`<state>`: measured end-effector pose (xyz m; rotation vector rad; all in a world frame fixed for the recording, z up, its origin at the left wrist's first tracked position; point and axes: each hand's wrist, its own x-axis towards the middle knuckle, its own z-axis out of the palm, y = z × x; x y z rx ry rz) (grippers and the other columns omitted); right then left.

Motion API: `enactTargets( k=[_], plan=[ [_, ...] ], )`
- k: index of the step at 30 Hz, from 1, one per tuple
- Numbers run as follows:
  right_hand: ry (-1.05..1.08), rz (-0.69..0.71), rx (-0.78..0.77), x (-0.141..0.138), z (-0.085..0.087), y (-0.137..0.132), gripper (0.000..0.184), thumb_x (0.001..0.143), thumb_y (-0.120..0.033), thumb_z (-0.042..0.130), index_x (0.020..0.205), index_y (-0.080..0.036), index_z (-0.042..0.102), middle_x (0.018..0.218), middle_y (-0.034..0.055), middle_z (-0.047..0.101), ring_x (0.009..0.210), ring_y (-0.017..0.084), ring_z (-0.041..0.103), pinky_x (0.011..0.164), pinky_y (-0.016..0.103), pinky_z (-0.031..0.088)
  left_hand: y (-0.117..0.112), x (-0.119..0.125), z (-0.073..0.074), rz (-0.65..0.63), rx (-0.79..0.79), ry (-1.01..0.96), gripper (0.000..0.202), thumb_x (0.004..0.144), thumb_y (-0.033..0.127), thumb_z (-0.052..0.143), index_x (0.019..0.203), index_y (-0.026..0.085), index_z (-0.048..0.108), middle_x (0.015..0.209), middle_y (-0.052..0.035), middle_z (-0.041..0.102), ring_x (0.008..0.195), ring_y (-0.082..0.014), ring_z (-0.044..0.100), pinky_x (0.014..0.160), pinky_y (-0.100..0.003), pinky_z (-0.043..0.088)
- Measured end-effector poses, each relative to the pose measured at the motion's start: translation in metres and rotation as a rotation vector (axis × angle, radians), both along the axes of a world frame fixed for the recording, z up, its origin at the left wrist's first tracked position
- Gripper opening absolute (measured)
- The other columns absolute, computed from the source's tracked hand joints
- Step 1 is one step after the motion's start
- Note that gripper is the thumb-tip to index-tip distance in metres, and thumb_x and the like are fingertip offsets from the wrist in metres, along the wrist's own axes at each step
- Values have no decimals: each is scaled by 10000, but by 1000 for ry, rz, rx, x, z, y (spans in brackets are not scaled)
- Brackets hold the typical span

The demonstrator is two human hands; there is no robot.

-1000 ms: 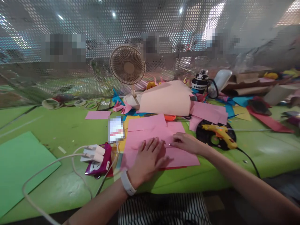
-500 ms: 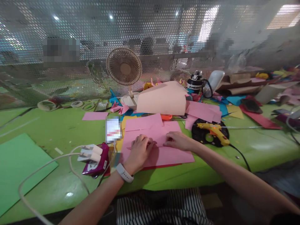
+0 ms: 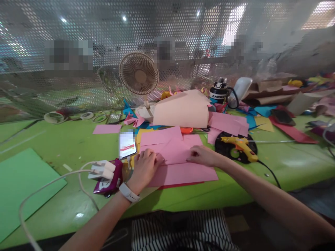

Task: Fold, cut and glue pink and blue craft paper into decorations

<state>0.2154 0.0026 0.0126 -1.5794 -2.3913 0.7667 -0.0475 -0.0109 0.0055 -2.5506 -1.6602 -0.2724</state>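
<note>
Curled fingers [image 3: 193, 155] of both hands at a pink sheet [image 3: 175, 152].
Left hand [image 3: 145, 165] touches the sheet at its 9 o'clock, right hand [image 3: 205, 156] at its 3 o'clock, about equally near; whether either pinches it cannot be told. The near edge runs 9-to-3. Outward on the bench [image 3: 78, 148]: phone [image 3: 128, 147] at 9 o'clock, glue gun [image 3: 240, 144] at 3, fan [image 3: 140, 75] at 11.

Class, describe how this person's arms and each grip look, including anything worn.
The left forearm and right forearm are bare. A white, watch-like band circles the left wrist; the right wrist shows nothing worn. Left grip and right grip are ungloved.
</note>
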Motion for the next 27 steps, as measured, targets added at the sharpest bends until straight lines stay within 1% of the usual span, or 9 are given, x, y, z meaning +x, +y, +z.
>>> enactTargets(
  k=[4,8,11,13,15,17,20,23,27],
  plan=[
    [5,-5,4,0,-1,-1,290,796,-441,546,698,-168,563,747,46,606,630,146,525,542,233,345,-5,-6,4,52,91,88,361,913,441,358,874,170,592,974,-107,531,927,-279,482,816,-451,335],
    [8,-9,8,-1,-3,-1,288,789,-442,553,693,-170,561,749,45,608,628,147,526,544,236,348,-7,-14,5,64,126,144,357,919,395,345,860,166,612,962,-126,550,937,-295,484,865,-485,313],
    [7,-8,13,-1,-3,-1,280,781,-434,561,689,-170,564,738,45,609,615,147,521,537,237,344,-8,-21,10,128,148,210,351,920,360,337,846,164,618,946,-131,574,934,-303,494,884,-513,307],
    [10,-1,16,0,-3,0,284,783,-436,555,687,-169,567,733,46,610,615,147,520,537,238,341,-11,-19,18,170,172,192,332,919,308,331,885,146,619,991,-148,583,981,-315,497,912,-531,290],
    [13,4,19,0,-3,0,287,783,-437,551,686,-168,571,731,46,611,622,149,523,541,238,338,-16,-8,25,160,207,123,328,920,242,302,992,129,602,1153,-165,545,1105,-317,457,980,-537,229],
    [16,9,23,1,-5,1,283,784,-431,547,685,-167,577,723,43,612,620,149,523,542,238,334,-22,10,27,20,215,60,367,932,230,259,1164,144,529,1346,-141,423,1259,-281,340,1054,-527,115],
    [26,15,28,1,-7,2,285,792,-429,532,688,-170,586,704,31,610,612,144,524,543,235,331,-30,38,14,-286,84,32,512,929,451,252,1362,188,323,1444,-96,309,1347,-248,194,1084,-514,46],
    [42,19,34,0,-10,2,320,796,-463,522,696,-167,591,694,25,606,620,144,531,550,232,339,-32,51,-7,-343,-33,-16,715,855,647,235,1420,213,188,1479,-85,229,1366,-265,126,1082,-517,32],
    [52,27,31,2,-12,5,342,789,-487,527,701,-164,601,677,16,600,615,141,528,544,228,339,-30,48,-19,-343,-109,-39,765,830,686,235,1429,216,161,1492,-87,181,1366,-277,119,1079,-503,40]
  ],
)
